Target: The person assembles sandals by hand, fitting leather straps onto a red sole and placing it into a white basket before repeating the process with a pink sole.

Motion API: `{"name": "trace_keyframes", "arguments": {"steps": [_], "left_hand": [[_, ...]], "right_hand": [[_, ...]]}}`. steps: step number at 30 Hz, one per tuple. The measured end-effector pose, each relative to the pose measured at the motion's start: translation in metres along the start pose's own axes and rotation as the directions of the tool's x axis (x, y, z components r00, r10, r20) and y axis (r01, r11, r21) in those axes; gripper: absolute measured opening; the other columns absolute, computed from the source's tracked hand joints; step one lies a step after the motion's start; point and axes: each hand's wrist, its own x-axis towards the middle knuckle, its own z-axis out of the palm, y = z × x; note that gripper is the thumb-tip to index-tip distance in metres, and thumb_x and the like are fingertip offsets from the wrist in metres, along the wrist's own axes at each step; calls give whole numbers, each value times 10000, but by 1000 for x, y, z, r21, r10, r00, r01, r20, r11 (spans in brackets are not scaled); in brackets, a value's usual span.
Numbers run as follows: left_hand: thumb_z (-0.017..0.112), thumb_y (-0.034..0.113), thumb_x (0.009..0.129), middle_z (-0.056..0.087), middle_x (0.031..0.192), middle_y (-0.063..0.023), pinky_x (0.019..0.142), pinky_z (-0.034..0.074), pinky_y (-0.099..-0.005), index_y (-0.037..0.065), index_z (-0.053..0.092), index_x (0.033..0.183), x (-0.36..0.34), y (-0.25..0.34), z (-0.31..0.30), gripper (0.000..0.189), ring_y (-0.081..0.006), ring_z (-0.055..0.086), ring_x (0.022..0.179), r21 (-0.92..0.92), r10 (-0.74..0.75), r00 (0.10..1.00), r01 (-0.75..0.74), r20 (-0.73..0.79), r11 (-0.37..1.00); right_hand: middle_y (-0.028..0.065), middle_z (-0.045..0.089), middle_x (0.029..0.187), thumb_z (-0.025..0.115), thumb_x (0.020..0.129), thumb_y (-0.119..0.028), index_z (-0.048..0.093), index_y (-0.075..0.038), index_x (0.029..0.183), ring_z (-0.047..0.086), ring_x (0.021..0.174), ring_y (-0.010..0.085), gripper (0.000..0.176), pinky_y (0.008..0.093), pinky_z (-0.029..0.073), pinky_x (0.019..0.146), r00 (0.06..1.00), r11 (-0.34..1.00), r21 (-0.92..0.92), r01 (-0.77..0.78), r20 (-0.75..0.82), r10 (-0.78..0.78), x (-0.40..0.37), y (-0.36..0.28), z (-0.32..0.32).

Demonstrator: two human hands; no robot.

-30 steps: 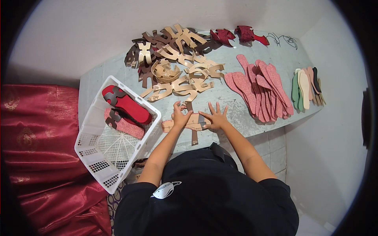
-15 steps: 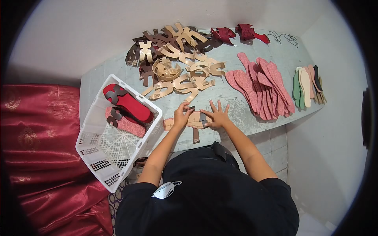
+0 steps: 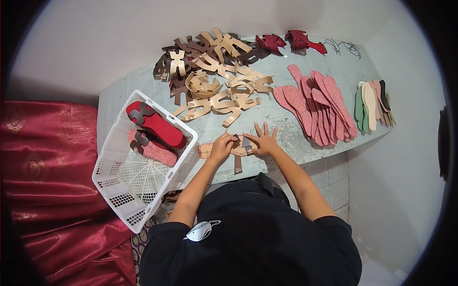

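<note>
A tan insole lies sideways on the table near my body, with a dark strap piece crossing it and sticking out below. My left hand is over the insole's middle, its fingers pinched on the strap's upper end, folded over the insole. Flat on the right part of the insole and strap rests my right hand, fingers spread and holding nothing. Part of the insole is hidden under both hands.
A white basket at left holds a red sandal and a pink insole with a dark strap. Beyond are tan straps, pink insoles, dark red pieces and coloured insoles.
My left hand has moved slightly down and right, folding the strap's upper end in over the insole. My right hand has stayed almost still.
</note>
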Motion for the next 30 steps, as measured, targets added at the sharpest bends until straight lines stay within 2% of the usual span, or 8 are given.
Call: {"name": "trace_keyframes", "arguments": {"steps": [1,3,9,12,22,24,28,30], "left_hand": [[548,-34,707,578,835,-121,740,458,-314,1,618,864,-1,1,-1,175,-270,584,826,0,0,1000,0,-1,1000],[561,-11,695,590,873,-110,795,435,-344,12,599,866,-3,3,-4,176,-289,568,883,178,40,995,-55,86,983],[563,5,703,594,1067,-82,868,388,-373,38,589,911,-12,-3,-1,212,-267,550,963,225,152,984,-169,91,960],[557,13,717,585,1096,-85,906,359,-401,43,601,921,-17,-8,3,211,-246,542,1005,261,108,990,-128,93,957],[541,12,736,606,1044,-79,948,329,-405,51,613,962,-14,-14,3,240,-219,527,1057,230,86,987,-115,135,966],[541,29,742,628,958,-58,950,329,-400,67,566,1076,-15,-15,2,337,-218,530,1052,256,102,986,-134,135,957],[549,35,740,621,978,-58,951,330,-404,77,574,1064,-13,-15,0,328,-213,526,1056,250,101,983,-137,152,958],[553,30,730,593,1085,-65,955,332,-406,67,588,1039,-13,-14,-5,314,-206,519,1072,351,161,955,-244,250,904]], "right_hand": [[87,-28,1463,609,656,-581,204,-523,1298,-72,1313,409,761,703,-73,910,1000,1000,-1,1,0,-1,0,0,0],[91,-21,1463,607,657,-583,205,-521,1299,-66,1313,410,760,702,-72,911,1000,1000,-21,-1,-9,0,0,0,1],[100,-17,1462,602,654,-589,204,-516,1302,-53,1314,413,765,702,-67,912,999,999,-35,19,-40,-21,0,0,2],[97,-12,1463,601,651,-591,204,-516,1302,-48,1314,413,766,704,-64,911,999,999,-42,11,-33,-13,0,0,2],[89,-21,1463,587,651,-608,204,-513,1304,-52,1316,406,762,708,-53,911,1000,998,-67,9,-9,-10,2,1,1],[90,-14,1463,588,647,-611,203,-512,1304,-52,1318,402,768,710,-50,911,1000,998,-66,7,-16,-8,2,0,2],[95,-11,1462,577,649,-621,202,-511,1305,-49,1318,402,764,710,-46,910,1000,997,-70,13,-1,-13,3,2,2],[106,-9,1461,548,661,-640,202,-505,1309,-38,1318,405,747,708,-42,911,998,995,-96,38,-45,-42,2,3,4]]}}
